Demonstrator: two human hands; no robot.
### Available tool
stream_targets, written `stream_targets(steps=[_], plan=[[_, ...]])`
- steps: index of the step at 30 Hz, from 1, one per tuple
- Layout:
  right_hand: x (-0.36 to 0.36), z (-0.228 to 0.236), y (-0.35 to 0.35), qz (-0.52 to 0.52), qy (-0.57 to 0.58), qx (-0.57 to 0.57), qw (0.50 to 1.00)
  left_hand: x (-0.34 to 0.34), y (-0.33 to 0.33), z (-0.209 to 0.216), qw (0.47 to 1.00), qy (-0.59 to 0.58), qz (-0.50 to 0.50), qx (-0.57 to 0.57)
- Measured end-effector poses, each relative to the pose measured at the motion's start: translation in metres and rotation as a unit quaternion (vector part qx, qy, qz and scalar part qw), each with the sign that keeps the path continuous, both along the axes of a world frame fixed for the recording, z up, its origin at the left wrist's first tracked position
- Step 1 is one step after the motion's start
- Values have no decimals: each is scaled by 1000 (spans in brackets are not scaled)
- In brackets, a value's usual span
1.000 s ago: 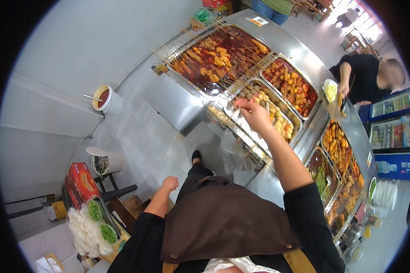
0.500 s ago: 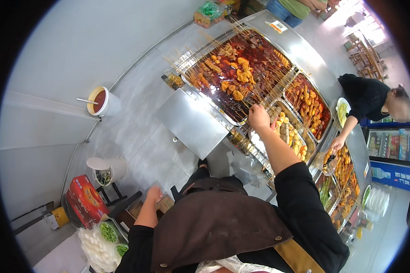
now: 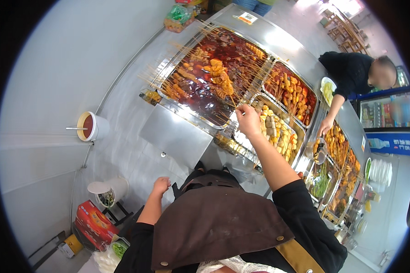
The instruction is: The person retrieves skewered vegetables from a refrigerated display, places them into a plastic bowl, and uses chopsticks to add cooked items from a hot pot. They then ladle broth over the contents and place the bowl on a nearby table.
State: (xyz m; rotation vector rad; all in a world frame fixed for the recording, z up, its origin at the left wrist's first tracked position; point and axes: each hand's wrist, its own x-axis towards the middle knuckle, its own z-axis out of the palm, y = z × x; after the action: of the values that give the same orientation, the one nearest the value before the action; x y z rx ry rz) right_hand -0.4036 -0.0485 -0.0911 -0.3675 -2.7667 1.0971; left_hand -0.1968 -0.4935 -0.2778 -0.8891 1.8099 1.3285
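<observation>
My right hand (image 3: 247, 120) is closed in a pinch on the stick end of a skewer (image 3: 225, 89). Yellowish, folded pieces of food on the skewer lie over the dark red broth of the large metal tray (image 3: 219, 124). More skewers (image 3: 180, 86) rest along that tray's left side, their bare sticks over the rim. Just right of my hand, a second tray holds pale and yellow skewered pieces (image 3: 275, 132). Off to the lower left, my left hand (image 3: 161, 185) hangs over the floor with its fingers curled in, nothing visible in them.
A steel panel (image 3: 175, 136) juts out left of the trays. Against the wall stands a white bucket (image 3: 94, 127) of red sauce. A red box (image 3: 94, 223) sits lower left. Across the counter, a person in black (image 3: 351, 68) reaches toward a tray of skewers (image 3: 336, 142).
My right hand has shifted left, and the yellowish skewer now lines up with it. My left hand has risen slightly. The whole view has shifted, and the person opposite still reaches over the counter.
</observation>
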Motion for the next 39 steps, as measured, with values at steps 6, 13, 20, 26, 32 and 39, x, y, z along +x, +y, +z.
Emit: stream_targets(steps=[6,13,20,26,32,39], plan=[[4,-32,-8,-36,-129,6,991,-12,20,2,992,-33,-124,11],[13,-46,1,-24,-130,-9,991,4,5,2,967,117,-227,-1],[38,-14,22,-73,-54,-70,993,-8,-13,-7,857,177,-480,-59],[113,74,96,-105,57,-102,988,-26,10,-13,852,153,-498,-50],[230,151,182,-193,80,-23,978,-58,67,-12,890,93,-446,1],[343,138,260,-344,-13,-48,938,-65,103,-30,907,45,-417,-36]])
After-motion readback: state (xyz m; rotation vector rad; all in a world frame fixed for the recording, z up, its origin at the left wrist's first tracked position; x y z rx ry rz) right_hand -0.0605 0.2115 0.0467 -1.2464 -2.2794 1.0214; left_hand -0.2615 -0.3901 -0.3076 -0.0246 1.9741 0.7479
